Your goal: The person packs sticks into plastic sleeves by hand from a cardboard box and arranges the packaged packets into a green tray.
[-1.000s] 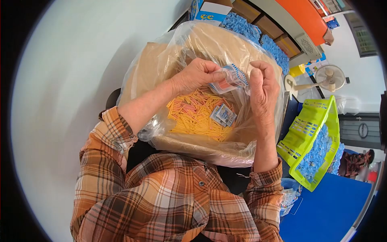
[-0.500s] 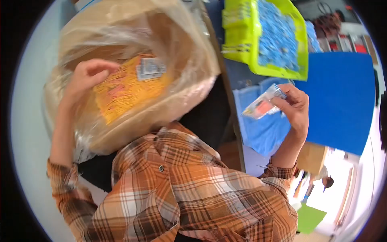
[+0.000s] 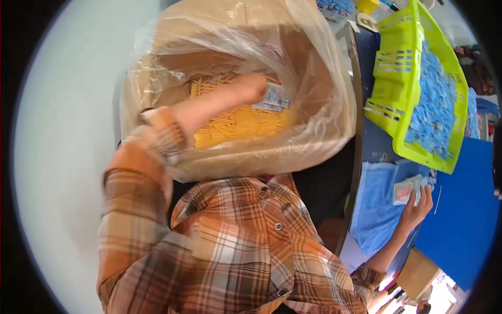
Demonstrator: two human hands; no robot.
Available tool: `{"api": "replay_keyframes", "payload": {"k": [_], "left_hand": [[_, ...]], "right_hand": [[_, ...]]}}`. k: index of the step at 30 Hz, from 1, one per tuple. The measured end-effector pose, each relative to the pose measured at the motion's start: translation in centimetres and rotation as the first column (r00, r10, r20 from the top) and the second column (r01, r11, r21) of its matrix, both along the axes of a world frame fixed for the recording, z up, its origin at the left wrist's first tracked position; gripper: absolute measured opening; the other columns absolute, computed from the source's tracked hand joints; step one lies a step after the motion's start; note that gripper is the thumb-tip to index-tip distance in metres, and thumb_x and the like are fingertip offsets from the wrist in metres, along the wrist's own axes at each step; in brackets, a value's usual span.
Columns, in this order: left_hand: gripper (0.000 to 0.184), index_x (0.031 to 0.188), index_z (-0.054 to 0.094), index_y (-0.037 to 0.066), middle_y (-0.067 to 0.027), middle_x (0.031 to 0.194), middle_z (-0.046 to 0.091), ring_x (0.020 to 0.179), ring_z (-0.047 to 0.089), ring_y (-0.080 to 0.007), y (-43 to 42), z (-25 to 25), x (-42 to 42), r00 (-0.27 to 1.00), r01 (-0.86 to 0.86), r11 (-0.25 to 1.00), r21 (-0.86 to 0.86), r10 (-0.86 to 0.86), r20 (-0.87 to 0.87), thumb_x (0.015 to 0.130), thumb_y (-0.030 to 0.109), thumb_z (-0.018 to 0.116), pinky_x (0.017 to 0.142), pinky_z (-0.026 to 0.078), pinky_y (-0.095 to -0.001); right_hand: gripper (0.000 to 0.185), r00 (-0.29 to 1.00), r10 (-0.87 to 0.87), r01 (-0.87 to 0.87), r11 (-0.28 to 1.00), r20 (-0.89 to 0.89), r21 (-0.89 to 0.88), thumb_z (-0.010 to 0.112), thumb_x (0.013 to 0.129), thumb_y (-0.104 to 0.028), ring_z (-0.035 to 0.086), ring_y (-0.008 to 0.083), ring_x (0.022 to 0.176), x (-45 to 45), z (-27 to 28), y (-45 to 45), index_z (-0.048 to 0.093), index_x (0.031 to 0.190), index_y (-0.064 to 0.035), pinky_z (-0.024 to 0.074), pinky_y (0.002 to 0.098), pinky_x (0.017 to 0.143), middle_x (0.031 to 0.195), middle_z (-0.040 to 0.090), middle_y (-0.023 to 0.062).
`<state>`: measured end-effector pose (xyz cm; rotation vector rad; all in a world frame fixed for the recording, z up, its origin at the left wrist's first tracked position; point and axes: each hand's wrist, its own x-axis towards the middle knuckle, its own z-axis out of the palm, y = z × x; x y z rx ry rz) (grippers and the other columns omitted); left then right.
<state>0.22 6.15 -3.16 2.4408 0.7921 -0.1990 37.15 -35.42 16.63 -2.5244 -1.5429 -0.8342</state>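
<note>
My left hand (image 3: 253,88) reaches into the plastic-lined carton, beside small clear-and-white packets (image 3: 274,97). It is blurred and its fingers are hidden. Beneath it lies a heap of thin yellow sticks (image 3: 240,123), with some pink ones among them. Over on the right, my right hand (image 3: 417,205) has its fingers closed on a small clear packet (image 3: 403,191) with something reddish inside. That packet is at a blue cloth (image 3: 374,209) on the table; whether it rests on the cloth I cannot tell.
The carton (image 3: 251,170) stands close before me, its clear liner folded over the rim. Right of it, a lime-green basket (image 3: 400,99) holds many small blue packets (image 3: 431,104). A blue panel (image 3: 460,204) and a brown box (image 3: 418,272) are farther right.
My left hand has moved from the heap's left side across to the packets at its right. My right hand has lowered the packet toward the cloth. The view has shifted.
</note>
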Motion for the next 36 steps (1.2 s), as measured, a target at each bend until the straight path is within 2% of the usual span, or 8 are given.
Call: {"api": "replay_keyframes", "payload": {"k": [4, 7, 15, 24, 27, 32, 34, 36], "left_hand": [[0.034, 0.101, 0.069, 0.012, -0.0133, 0.105, 0.066, 0.103, 0.059, -0.0307, -1.5, -4.8, 4.0, 0.973, -0.128, 0.881, 0.455, 0.023, 0.23, 0.068, 0.018, 0.076, 0.088, 0.043, -0.047], [0.044, 0.108, 0.067, 0.012, -0.0123, 0.11, 0.063, 0.109, 0.056, -0.0292, -0.9, -4.8, 5.6, 1.0, -0.023, 0.939, 0.343, 0.026, -0.003, 0.066, 0.016, 0.077, 0.092, 0.038, -0.0503], [0.015, 0.084, 0.069, 0.012, -0.0182, 0.088, 0.066, 0.088, 0.062, -0.0369, -0.2, -8.6, 3.9, 0.931, -0.175, 0.971, 0.161, 0.11, 0.347, 0.074, 0.014, 0.059, 0.083, 0.04, -0.0543], [0.022, 0.089, 0.07, 0.012, -0.0129, 0.088, 0.068, 0.09, 0.063, -0.0288, -1.4, -6.2, 2.7, 0.942, -0.127, 0.79, 0.6, -0.093, 0.323, 0.069, 0.01, 0.06, 0.078, 0.045, -0.0482], [0.03, 0.101, 0.069, 0.011, -0.0157, 0.099, 0.067, 0.102, 0.061, -0.0287, -2.0, -2.2, 1.6, 0.992, -0.07, 0.947, 0.315, 0.032, 0.126, 0.072, 0.007, 0.06, 0.082, 0.046, -0.046], [0.027, 0.104, 0.066, 0.004, -0.0199, 0.095, 0.066, 0.091, 0.063, -0.0362, -3.4, 3.7, -0.5, 0.784, -0.062, 0.997, -0.043, 0.076, 0.616, 0.078, 0.009, 0.058, 0.082, 0.047, -0.0445], [0.016, 0.091, 0.062, 0.001, -0.0095, 0.078, 0.062, 0.071, 0.056, -0.0166, -3.3, 7.6, -2.1, 0.857, 0.048, 0.885, -0.464, 0.203, 0.474, 0.085, 0.016, 0.06, 0.064, 0.047, -0.0357], [0.014, 0.088, 0.06, 0.002, -0.0009, 0.076, 0.059, 0.07, 0.05, -0.008, -3.9, 9.6, -4.0, 0.802, 0.093, 0.863, -0.497, 0.231, 0.551, 0.087, 0.016, 0.062, 0.062, 0.044, -0.028]], "right_hand": [[0.026, 0.996, 0.051, -0.054, 0.998, -0.076, -0.038, 0.066, 0.084, -0.003, 0.056, 0.0342, 0.109, -2.5, -0.5, 0.8, 0.064, 0.11, -0.0018, 0.0439, 0.0428, 0.094, 0.118, 0.061, 0.0181], [0.023, 0.98, 0.116, -0.119, 0.993, -0.162, -0.012, 0.065, 0.083, 0.001, 0.057, 0.0341, 0.106, -4.5, -1.0, 1.9, 0.065, 0.106, -0.0014, 0.0448, 0.0423, 0.092, 0.116, 0.061, 0.0181], [0.018, 0.949, 0.229, -0.241, 0.97, -0.217, -0.032, 0.066, 0.077, 0.004, 0.059, 0.0347, 0.102, -7.4, -1.2, 5.2, 0.065, 0.094, -0.0017, 0.0453, 0.0434, 0.092, 0.107, 0.063, 0.0175], [0.023, 0.89, 0.362, -0.346, 0.932, -0.278, 0.106, 0.069, 0.071, -0.001, 0.062, 0.032, 0.086, -10.4, -0.3, 6.2, 0.065, 0.093, -0.0052, 0.0491, 0.04, 0.073, 0.105, 0.063, 0.0149], [0.022, 0.843, 0.409, -0.385, 0.912, -0.348, 0.141, 0.07, 0.072, -0.001, 0.063, 0.0305, 0.082, -12.6, 0.8, 6.8, 0.065, 0.093, -0.0045, 0.0501, 0.0383, 0.07, 0.103, 0.064, 0.0134], [0.019, 0.577, 0.64, -0.54, 0.765, -0.507, 0.35, 0.071, 0.075, 0.0, 0.066, 0.0322, 0.088, -17.2, 1.5, 11.6, 0.067, 0.093, -0.0027, 0.0537, 0.0372, 0.076, 0.097, 0.067, 0.014], [0.017, 0.57, 0.663, -0.584, 0.743, -0.486, 0.328, 0.07, 0.076, 0.001, 0.065, 0.0356, 0.09, -19.7, 2.1, 15.1, 0.065, 0.092, -0.001, 0.0535, 0.038, 0.076, 0.095, 0.067, 0.0176], [0.033, 0.584, 0.519, -0.486, 0.839, -0.624, 0.244, 0.073, 0.079, -0.01, 0.062, 0.038, 0.096, -22.3, 2.7, 19.2, 0.06, 0.108, 0.0009, 0.0521, 0.0395, 0.08, 0.106, 0.062, 0.0204]]}}
